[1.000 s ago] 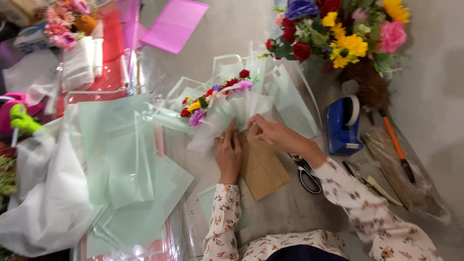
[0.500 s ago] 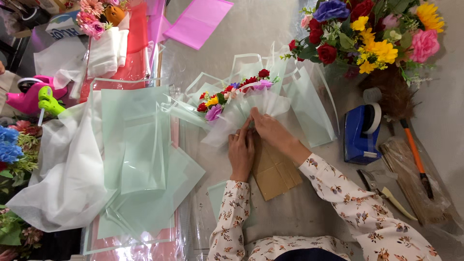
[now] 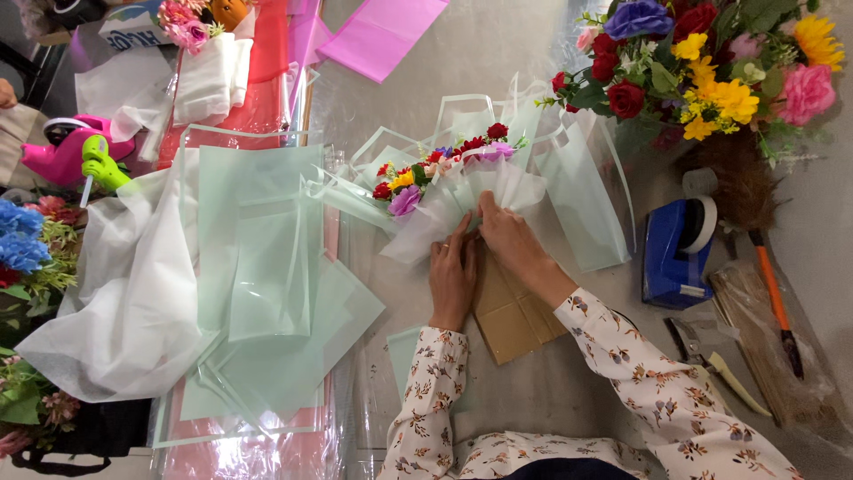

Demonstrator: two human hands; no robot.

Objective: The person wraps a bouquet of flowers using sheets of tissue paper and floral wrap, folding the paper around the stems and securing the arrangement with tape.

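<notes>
White tissue wraps the small bouquet [image 3: 449, 178] lying near the middle of the bench [image 3: 498, 53], its red, yellow and purple blooms pointing up and left. Both hands press on the wrap at its lower end. The left hand [image 3: 451, 276] lies flat, fingers [image 3: 459, 233] stretched along the tissue and gripping nothing. The right hand [image 3: 506, 236] rests just beside it, fingertips bent onto the tissue fold; whether they pinch it is hard to tell from above. Under both wrists lies a brown paper sheet [image 3: 511, 316]. Pale green wrapping sheets [image 3: 258, 258] are stacked to the left, a blue tape dispenser [image 3: 677, 253] stands to the right, and a large mixed flower arrangement [image 3: 702, 62] fills the upper right corner.
</notes>
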